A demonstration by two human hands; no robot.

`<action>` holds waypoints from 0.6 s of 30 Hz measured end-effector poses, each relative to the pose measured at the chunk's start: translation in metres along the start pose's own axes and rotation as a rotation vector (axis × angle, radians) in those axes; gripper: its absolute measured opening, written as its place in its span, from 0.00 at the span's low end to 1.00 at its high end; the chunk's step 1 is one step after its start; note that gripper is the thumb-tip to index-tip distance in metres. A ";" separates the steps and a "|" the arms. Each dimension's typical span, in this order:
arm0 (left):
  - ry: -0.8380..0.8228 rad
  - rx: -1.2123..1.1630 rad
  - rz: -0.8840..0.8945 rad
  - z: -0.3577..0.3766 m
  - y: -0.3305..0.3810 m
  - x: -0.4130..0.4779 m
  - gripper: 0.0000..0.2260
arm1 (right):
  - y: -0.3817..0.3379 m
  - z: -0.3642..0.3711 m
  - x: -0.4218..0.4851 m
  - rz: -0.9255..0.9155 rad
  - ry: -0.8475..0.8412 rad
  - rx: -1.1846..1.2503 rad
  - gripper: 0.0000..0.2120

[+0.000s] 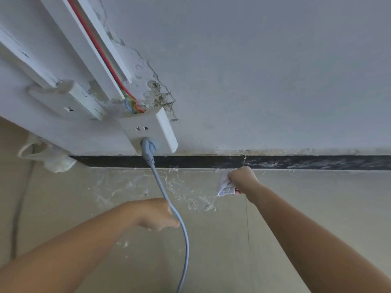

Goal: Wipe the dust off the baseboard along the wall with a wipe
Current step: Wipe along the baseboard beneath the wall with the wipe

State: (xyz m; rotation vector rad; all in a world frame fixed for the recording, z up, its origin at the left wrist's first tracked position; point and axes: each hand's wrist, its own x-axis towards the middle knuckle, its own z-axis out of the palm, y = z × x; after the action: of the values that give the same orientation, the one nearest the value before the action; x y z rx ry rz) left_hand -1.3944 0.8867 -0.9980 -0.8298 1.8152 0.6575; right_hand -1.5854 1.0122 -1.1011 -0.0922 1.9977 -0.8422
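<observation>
One hand does the wiping: the right hand (242,178) is curled tight round a crumpled white wipe (226,187), knuckles up against the lower edge of the dark baseboard (201,162) where it meets the floor (306,208). The wipe bunches out of the near-left side of the fist, so most of it hangs toward the floor rather than lying on the strip. Whether any of it presses the baseboard under the fingers is hidden.

To do the stroke well, I judge the wipe should be turned so a flat fold faces the strip, pressed over its full height, and drawn steadily one way. The stretch right of the hand looks streaked with pale dust, while the stretch to the left looks darker and cleaner, so rightward seems to be where the work remains. Refolding to a fresh face should keep dust from smearing.

The left hand (156,214) sits low over the near floor, fingers curled, just beside the grey cable (184,235) that drops from the socket (152,132) on the wall (275,81). I cannot tell whether it holds the cable or only touches it. The cable crosses the baseboard below the plug, so it would need holding aside if the wiping goes left. Plaster crumbs (203,205) on the floor near the fist could foul the wipe.
</observation>
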 end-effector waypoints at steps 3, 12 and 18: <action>-0.004 -0.111 0.161 0.009 0.027 0.001 0.14 | 0.009 0.007 0.014 -0.004 0.011 0.004 0.12; 1.096 0.524 0.436 -0.018 0.078 0.063 0.25 | 0.026 0.004 0.010 0.028 0.029 0.279 0.05; 1.549 1.223 0.374 -0.043 0.046 0.099 0.27 | 0.030 0.009 0.006 0.114 -0.032 0.590 0.02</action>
State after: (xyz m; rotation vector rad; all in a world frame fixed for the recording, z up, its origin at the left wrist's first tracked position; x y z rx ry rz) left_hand -1.4812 0.8583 -1.0713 0.0409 3.0600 -1.2795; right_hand -1.5741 1.0281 -1.1262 0.3404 1.6342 -1.3060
